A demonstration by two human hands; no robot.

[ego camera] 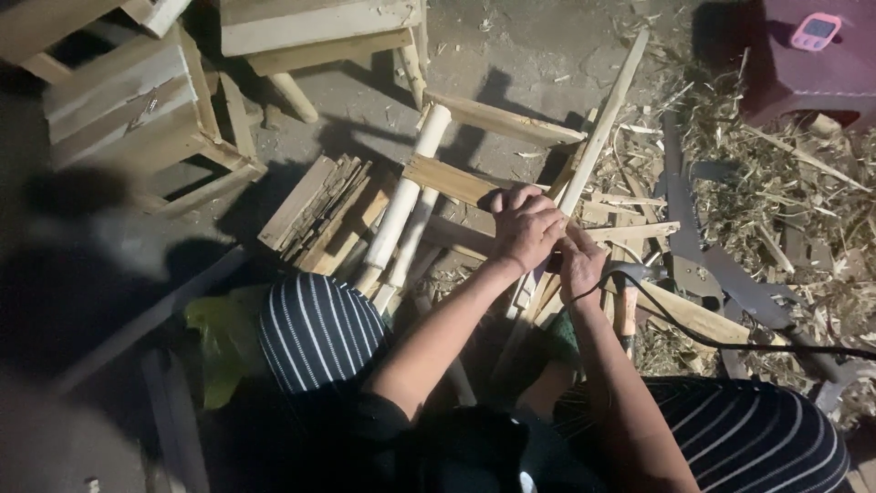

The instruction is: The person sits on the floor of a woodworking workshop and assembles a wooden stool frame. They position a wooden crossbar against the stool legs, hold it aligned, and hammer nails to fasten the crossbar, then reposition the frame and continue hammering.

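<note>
My left hand (526, 225) is closed over a long pale wooden slat (607, 105) that slants from the upper right down between my knees. Just below it, my right hand (580, 262) grips the same slat. Both hands rest above a loose frame of flat boards (452, 178) and two round pale poles (408, 196) on the ground. My knees in striped trousers (315, 329) flank the work.
Wooden stools (137, 105) stand at the upper left, with a stack of short slats (319, 215) beside them. A saw blade (683, 205), a hammer-like tool (628, 297) and a black cable (730, 345) lie right, among wood shavings (785, 183). A maroon stool (808, 73) carries a pink device (816, 30).
</note>
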